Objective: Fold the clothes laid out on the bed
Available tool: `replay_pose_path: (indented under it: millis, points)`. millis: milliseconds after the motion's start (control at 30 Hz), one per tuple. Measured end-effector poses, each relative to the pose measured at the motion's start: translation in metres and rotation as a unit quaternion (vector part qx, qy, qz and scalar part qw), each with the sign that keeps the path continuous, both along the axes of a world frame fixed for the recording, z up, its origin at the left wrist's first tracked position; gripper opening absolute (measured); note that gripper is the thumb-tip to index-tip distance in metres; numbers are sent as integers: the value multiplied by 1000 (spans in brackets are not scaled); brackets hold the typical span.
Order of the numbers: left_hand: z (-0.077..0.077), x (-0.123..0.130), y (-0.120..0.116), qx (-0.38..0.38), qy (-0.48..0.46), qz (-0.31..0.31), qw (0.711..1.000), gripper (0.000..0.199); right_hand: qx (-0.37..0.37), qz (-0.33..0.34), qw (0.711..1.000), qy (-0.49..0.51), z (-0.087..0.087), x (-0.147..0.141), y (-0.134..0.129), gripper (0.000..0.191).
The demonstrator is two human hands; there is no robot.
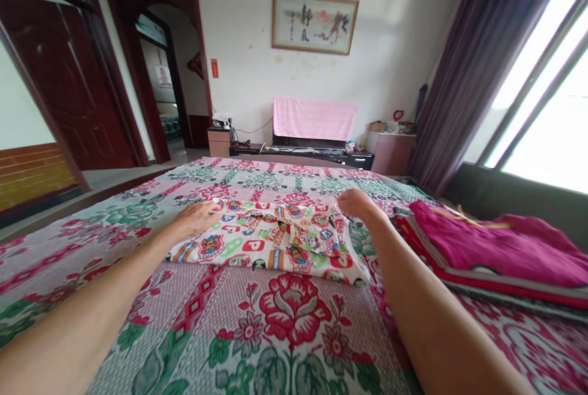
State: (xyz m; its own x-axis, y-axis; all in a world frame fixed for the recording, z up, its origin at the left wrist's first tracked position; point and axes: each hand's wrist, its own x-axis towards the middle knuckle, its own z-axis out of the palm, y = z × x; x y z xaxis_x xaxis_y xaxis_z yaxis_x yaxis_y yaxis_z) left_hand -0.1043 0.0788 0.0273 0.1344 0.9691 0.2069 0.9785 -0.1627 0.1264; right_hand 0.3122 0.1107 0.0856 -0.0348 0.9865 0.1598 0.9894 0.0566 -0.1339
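A white garment with a colourful cartoon print (257,245) lies folded into a wide strip on the bed. I cannot tell its exact kind; a patch like a pocket shows toward its right side. At its far left corner, my left hand (198,218) is closed on the fabric edge, back of the hand up. My right hand (358,204) makes a curled pinch at the far right corner, with the garment's edge by its fingertips. Some fingers of both hands are hidden from this angle.
A floral bedspread (294,309) covers the bed under the garment. To the right sits a stack of folded clothes, topped by a magenta garment (496,245). Beyond the bed stand a low black cabinet (362,160) and a screen under a pink cloth (315,118).
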Motion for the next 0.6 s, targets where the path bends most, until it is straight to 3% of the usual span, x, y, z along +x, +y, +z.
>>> replay_pose_path:
  millis: [133,267,400,600]
  points:
    - [0,4,-1,-1,-5,-2,1000,36,-15,-32,999,13,-3,12,2,23]
    - [2,7,-5,-6,-14,7,1000,34,-9,-45,997,60,-22,3,5,29]
    - [3,6,-6,-5,3,14,1000,35,20,-58,994,92,-38,-8,6,41]
    - [0,4,-5,-5,22,10,1000,44,92,-91,982,134,-43,-14,1,40]
